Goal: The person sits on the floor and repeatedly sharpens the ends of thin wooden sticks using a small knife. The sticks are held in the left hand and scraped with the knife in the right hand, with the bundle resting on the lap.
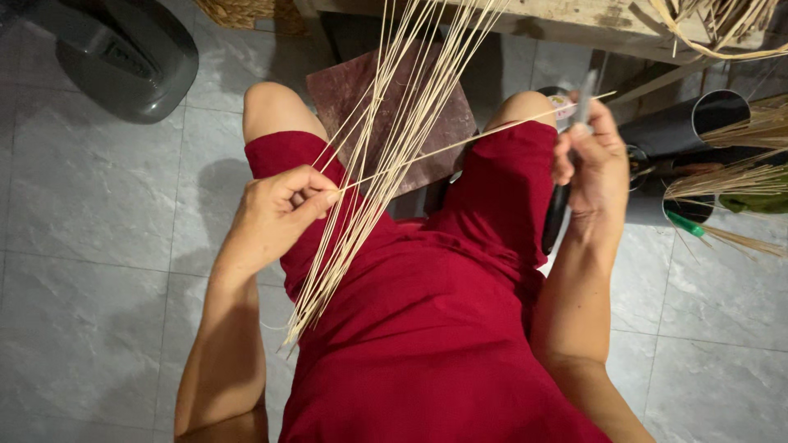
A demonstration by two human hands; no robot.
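Observation:
I sit in a dark red garment [427, 303], knees apart. My left hand [283, 205] pinches the end of one thin pale bamboo strip [476, 135] that runs up to the right toward my right knee. A bundle of several long pale strips [386, 156] lies across my left thigh and leans up against the wooden bench. My right hand [591, 160] grips a knife with a black handle [556, 217], its blade [586, 94] pointing up beside the strip's far end.
A wooden bench edge [574, 20] crosses the top. Black tubes [698, 123] holding strips lie at the right. A dark grey plastic object [115, 57] sits top left, a woven basket [238, 10] beside it. A brownish mat [427, 123] lies on the grey tile floor [82, 271].

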